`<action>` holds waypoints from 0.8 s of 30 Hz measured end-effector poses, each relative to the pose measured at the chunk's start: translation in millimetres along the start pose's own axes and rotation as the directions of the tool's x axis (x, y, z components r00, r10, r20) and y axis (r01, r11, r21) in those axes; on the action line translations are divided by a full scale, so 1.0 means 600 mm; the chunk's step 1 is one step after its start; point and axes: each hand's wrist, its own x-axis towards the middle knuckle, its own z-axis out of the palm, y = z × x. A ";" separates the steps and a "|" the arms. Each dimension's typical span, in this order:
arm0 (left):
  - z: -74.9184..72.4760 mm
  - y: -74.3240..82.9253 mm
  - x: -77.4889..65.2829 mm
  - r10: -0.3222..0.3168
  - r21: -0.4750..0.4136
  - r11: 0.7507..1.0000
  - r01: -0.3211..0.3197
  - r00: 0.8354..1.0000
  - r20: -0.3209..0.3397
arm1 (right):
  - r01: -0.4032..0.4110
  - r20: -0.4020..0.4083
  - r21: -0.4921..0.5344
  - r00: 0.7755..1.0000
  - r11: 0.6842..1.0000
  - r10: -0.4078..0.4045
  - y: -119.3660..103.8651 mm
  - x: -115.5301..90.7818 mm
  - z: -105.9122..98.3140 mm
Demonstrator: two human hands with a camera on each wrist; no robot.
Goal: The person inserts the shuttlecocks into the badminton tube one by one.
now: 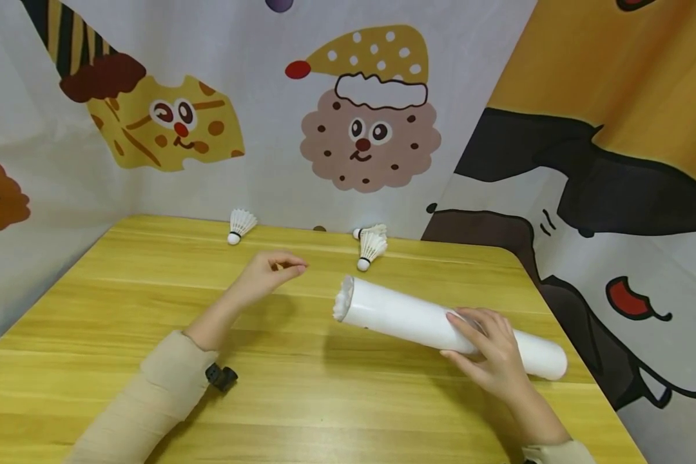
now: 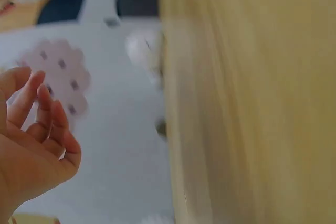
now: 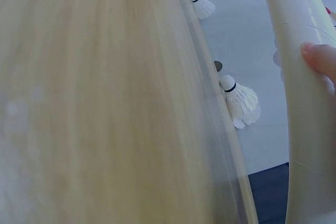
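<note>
My right hand (image 1: 490, 354) grips a white shuttlecock tube (image 1: 406, 312) around its middle, thumb on the near side. The tube lies tilted above the table, its left end higher; white feather edges (image 1: 342, 299) show at that end. In the right wrist view the tube (image 3: 299, 103) runs up the right side with the thumb (image 3: 320, 59) pressed on it. My left hand (image 1: 267, 277) hovers left of the tube's end, apart from it, its fingers loosely bent around nothing. In the left wrist view the same hand (image 2: 37, 150) holds nothing visible.
A white shuttlecock (image 1: 241, 225) lies at the table's back left. Farther right, a front shuttlecock (image 1: 372, 248) partly covers another shuttlecock (image 1: 359, 232) near the back edge. The wooden table (image 1: 296, 412) meets a cartoon-printed curtain (image 1: 267, 193) behind.
</note>
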 end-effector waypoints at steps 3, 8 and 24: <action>-0.031 -0.030 0.016 -0.028 0.073 0.997 0.031 0.998 -0.051 | 0.002 0.002 0.000 1.000 1.000 -0.002 -0.001 -0.002 0.000; -0.074 -0.066 0.040 -0.057 0.215 0.973 0.084 0.990 -0.129 | -0.002 0.012 0.003 1.000 1.000 0.002 -0.003 -0.004 0.000; -0.150 -0.130 0.096 -0.237 0.513 0.790 0.336 0.939 -0.250 | 0.010 0.022 0.008 1.000 1.000 -0.010 0.000 -0.002 0.003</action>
